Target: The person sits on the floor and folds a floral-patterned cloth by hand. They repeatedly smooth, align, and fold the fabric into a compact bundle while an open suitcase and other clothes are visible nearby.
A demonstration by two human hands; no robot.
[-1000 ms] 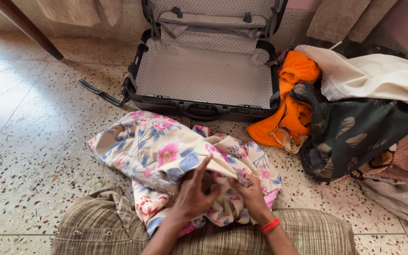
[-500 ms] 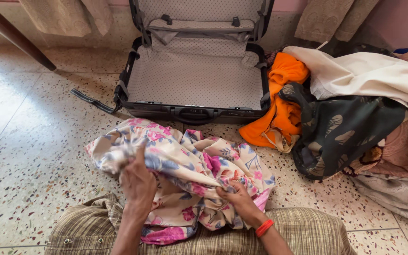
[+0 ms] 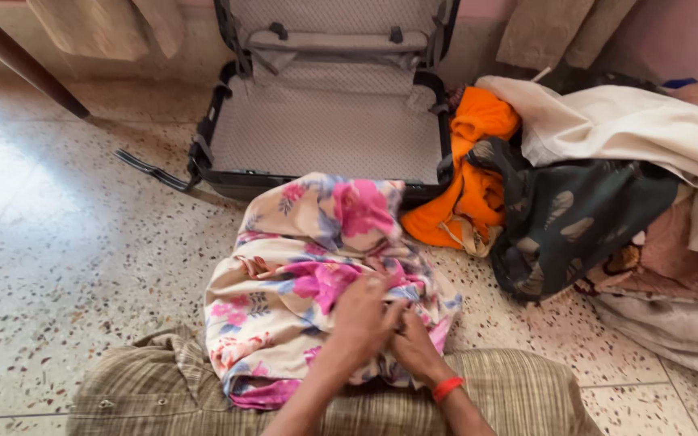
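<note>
1. your left hand and right hand meet at the near edge of the floral cloth; the left hand's fingers are curled down into it, gripping a bunch of the fabric.
2. your right hand sits partly under the left, so i cannot tell whether its fingers pinch the cloth or only press on it; the orange band marks that wrist.
3. the floral cloth lies heaped on the speckled floor, its far end draped against the front wall of the open suitcase and its near end on your lap, within easy reach of both hands.
4. the suitcase lies open just beyond the cloth, its lined inside bare.
5. to the right, an orange garment, a dark patterned cloth and a cream cloth are piled loosely beside the suitcase, apart from your hands.
</note>
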